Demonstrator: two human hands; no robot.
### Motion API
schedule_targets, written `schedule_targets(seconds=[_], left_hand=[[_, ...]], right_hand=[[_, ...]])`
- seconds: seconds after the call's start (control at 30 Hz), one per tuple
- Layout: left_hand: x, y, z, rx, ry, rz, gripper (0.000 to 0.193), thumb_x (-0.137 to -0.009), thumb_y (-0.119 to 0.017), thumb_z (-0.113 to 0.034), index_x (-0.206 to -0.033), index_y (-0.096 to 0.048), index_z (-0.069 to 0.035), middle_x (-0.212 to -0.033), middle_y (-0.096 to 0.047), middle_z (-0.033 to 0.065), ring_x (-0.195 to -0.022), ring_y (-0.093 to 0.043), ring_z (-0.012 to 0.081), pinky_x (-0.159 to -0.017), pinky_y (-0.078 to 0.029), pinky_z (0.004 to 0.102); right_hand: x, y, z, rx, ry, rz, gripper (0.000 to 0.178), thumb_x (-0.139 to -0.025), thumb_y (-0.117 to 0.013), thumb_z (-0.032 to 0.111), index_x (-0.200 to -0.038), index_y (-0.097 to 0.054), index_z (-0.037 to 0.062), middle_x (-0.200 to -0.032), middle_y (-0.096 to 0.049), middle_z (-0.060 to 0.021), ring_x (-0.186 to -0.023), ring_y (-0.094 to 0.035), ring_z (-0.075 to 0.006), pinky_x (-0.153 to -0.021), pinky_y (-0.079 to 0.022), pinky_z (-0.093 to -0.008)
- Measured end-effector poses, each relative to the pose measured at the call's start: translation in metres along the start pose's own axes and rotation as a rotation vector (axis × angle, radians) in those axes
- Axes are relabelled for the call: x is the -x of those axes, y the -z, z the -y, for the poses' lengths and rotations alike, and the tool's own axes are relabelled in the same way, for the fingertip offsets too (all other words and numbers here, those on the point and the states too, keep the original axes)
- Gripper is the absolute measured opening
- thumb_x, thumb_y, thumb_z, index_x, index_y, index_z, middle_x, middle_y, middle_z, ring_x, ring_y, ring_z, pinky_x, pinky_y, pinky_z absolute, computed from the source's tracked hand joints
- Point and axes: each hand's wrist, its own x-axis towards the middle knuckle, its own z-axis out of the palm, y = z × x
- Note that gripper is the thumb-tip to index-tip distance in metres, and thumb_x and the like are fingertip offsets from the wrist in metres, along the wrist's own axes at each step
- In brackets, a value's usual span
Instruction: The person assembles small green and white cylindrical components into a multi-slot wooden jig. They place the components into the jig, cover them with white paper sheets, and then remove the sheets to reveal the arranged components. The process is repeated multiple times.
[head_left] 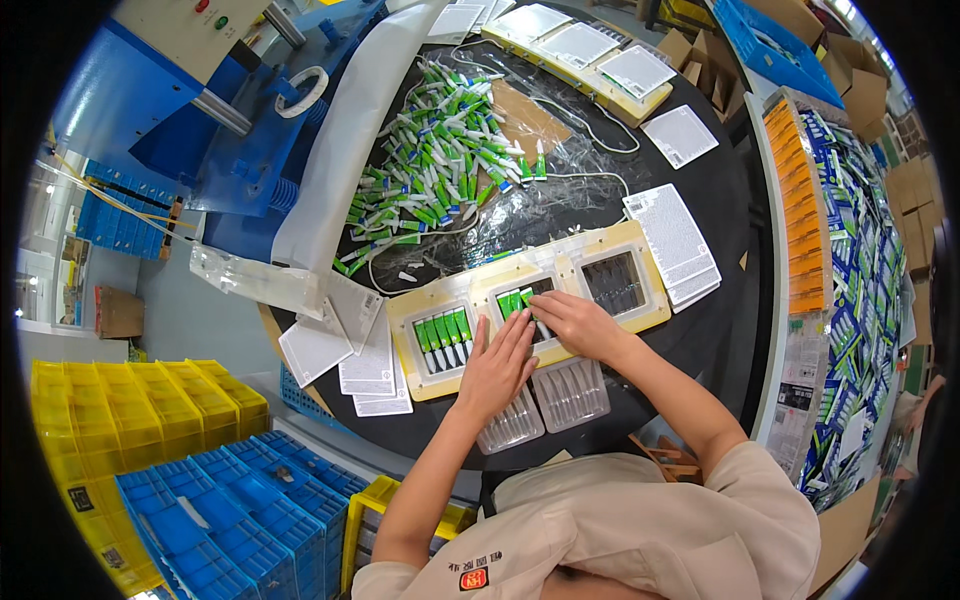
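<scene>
In front of me lies a pale yellow frame (405, 340) with three openings in a row. Its left opening holds a row of small green-and-white tubes (440, 332) with their white nozzles toward me. In the middle opening are a few more green tubes (514, 301). My left hand (497, 365) rests over that opening's near left side, fingers stretched out beside the tubes. My right hand (577, 325) reaches in from the right, its bent fingers on a tube; the fingertips are partly hidden. A clear plastic blister (612, 283) lines the right opening.
Clear ribbed blisters (571, 393) lie at the table's near edge. A heap of green tubes (440, 150) covers the back left. Printed cards (672, 240) are stacked at the right. Another loaded frame (640, 108) stands behind. Blue machinery (240, 150) rises left; blue crates (220, 510) stand below.
</scene>
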Motion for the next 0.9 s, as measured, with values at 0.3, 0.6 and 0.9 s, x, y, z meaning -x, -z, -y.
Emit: schedule_targets(seconds=[0.3,0.6,0.9], left_hand=[[0.004,-0.003,0.006,0.067,0.025,0.018,0.053,-0.099,-0.06,-0.034,-0.141,-0.052,-0.002,-0.154,-0.046,0.0123,-0.146,-0.041,0.0239,-0.122,-0.02,0.0591],[-0.079,0.019,0.066,0.097,0.118,-0.37,0.03,-0.091,-0.069,-0.016,-0.118,-0.063,-0.004,-0.115,-0.069,0.0116,-0.108,-0.064,0.0277,-0.103,-0.044,0.0477],[-0.168,-0.01,0.148,-0.147,0.238,-0.206,0.021,-0.083,-0.077,-0.022,-0.097,-0.071,-0.007,-0.097,-0.066,0.0095,-0.098,-0.062,0.0317,-0.083,-0.047,0.047]], right_hand=[[-0.027,0.018,-0.011,-0.227,-0.107,0.218,0.029,-0.081,-0.068,0.007,-0.108,-0.071,-0.0009,-0.125,-0.065,-0.0144,-0.113,-0.062,-0.0328,-0.097,-0.052,-0.042],[-0.183,-0.036,-0.136,0.017,-0.64,-0.107,0.022,-0.078,-0.078,0.021,-0.083,-0.074,-0.0002,-0.085,-0.071,-0.0213,-0.081,-0.07,-0.0391,-0.073,-0.055,-0.0475],[-0.117,0.007,-0.106,-0.198,-0.632,-0.35,0.017,-0.079,-0.075,0.014,-0.088,-0.072,0.0001,-0.092,-0.071,-0.0192,-0.083,-0.071,-0.0337,-0.071,-0.056,-0.0413]])
